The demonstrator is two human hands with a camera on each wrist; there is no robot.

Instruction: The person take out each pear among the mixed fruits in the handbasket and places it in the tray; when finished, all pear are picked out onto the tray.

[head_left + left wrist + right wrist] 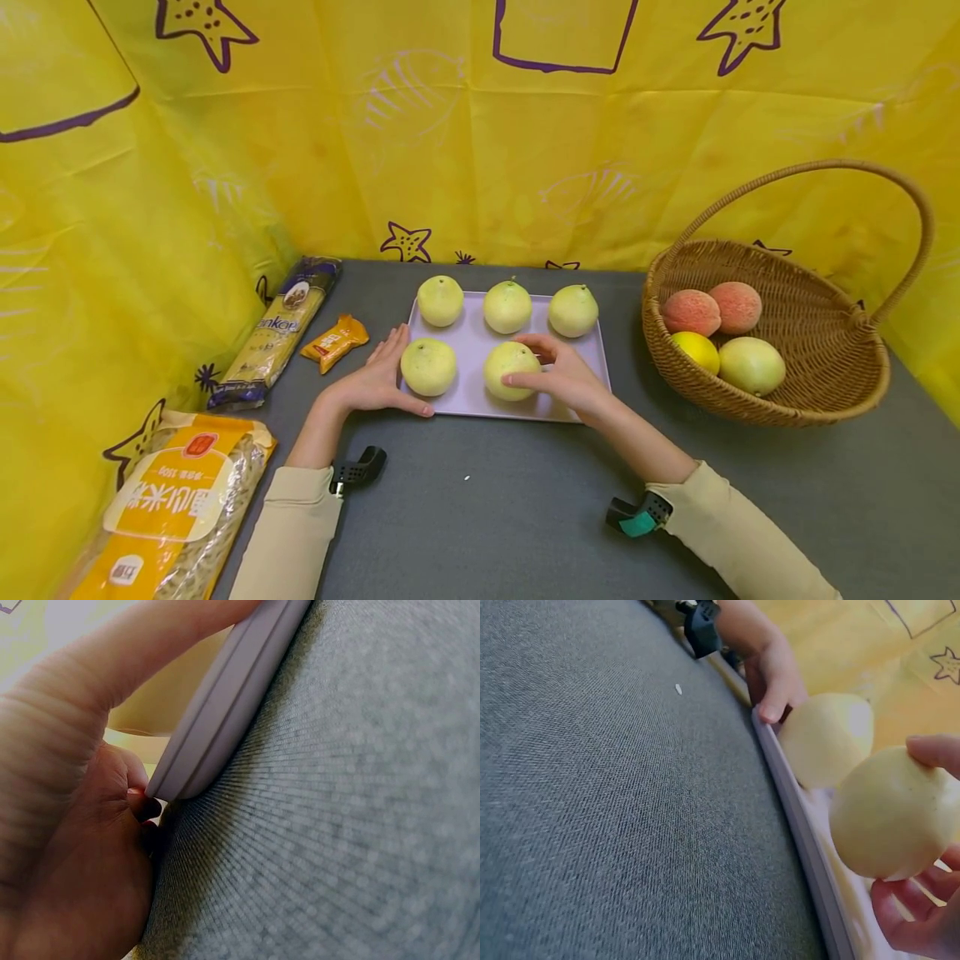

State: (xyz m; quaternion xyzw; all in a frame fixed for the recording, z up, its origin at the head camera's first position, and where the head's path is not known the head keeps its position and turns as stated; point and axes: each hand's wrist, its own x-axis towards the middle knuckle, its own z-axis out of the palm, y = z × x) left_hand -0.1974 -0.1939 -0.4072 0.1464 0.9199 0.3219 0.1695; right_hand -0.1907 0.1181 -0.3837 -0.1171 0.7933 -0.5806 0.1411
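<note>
My right hand (561, 379) grips a round, pale yellow-green fruit (512, 372) at the front of the lilac tray (467, 393), thumb on the near side and fingers behind. The right wrist view shows that same fruit (892, 814) between thumb and fingertips; whether it touches the tray is unclear. My left hand (378, 379) rests against the tray's front left corner, fingers stretched along the left side and thumb at the front rim. Beside it on the tray is a similar fruit (428, 367). Three more fruits, left (440, 301), middle (507, 307) and right (573, 311), form the back row.
At the right stands a wicker basket (832, 367) holding two peaches (691, 312), a lemon-yellow fruit (697, 352) and a pale green oval fruit (752, 367). On the left lie a pasta packet (281, 329), a small orange packet (335, 342) and a large orange-and-clear bag (176, 500).
</note>
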